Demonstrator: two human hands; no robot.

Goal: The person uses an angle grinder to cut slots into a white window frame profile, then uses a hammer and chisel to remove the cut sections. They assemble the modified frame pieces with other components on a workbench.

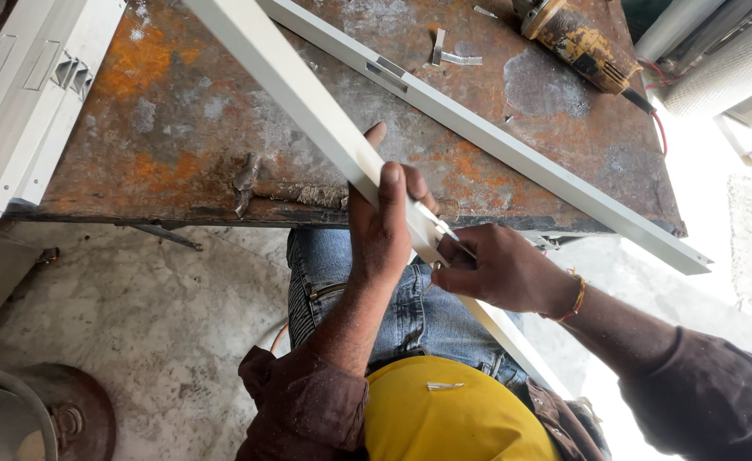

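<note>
White metal bar [308,102] is clamped in left hand [382,230]; right hand [495,269] fingers pinch a thin tool [444,229].

The person's left hand [382,230] rises from the lower middle of the view, forearm bare below a brown sleeve pushed up near the elbow. Its fingers are wrapped closed, thumb stretched straight along the top, and one fingertip shows past the far side. The right hand [497,269] comes in from the lower right, wrist bent inward, a red and yellow thread tied about it, brown sleeve covering the forearm. Its fingers are curled into a pinch, tips pressed together just beside the left hand's knuckles
</note>
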